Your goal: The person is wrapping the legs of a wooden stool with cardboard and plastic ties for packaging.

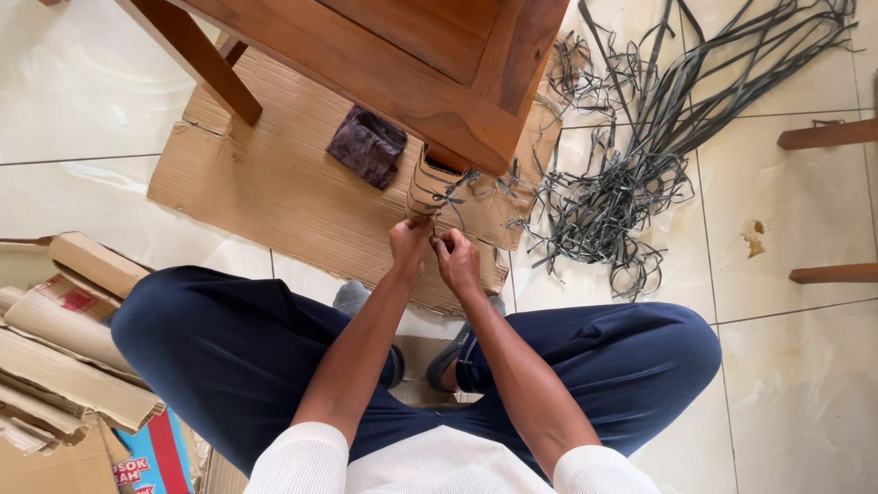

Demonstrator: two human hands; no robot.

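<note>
I look down at my lap while seated on the floor. My left hand (409, 240) and my right hand (456, 259) meet at the cardboard-wrapped leg (430, 186) of a brown wooden table (412, 64). Both hands pinch a thin grey strap (455, 194) that runs around the cardboard wrap. The fingers of each hand are closed on the strap at the lower end of the leg. The leg stands on a flat sheet of cardboard (274, 183).
A tangled pile of grey straps (631, 155) lies on the white tiles to the right. A dark folded cloth (368, 144) rests on the cardboard sheet. Stacked cardboard pieces (64, 348) sit at my left. Wooden pieces (828, 135) lie at the right edge.
</note>
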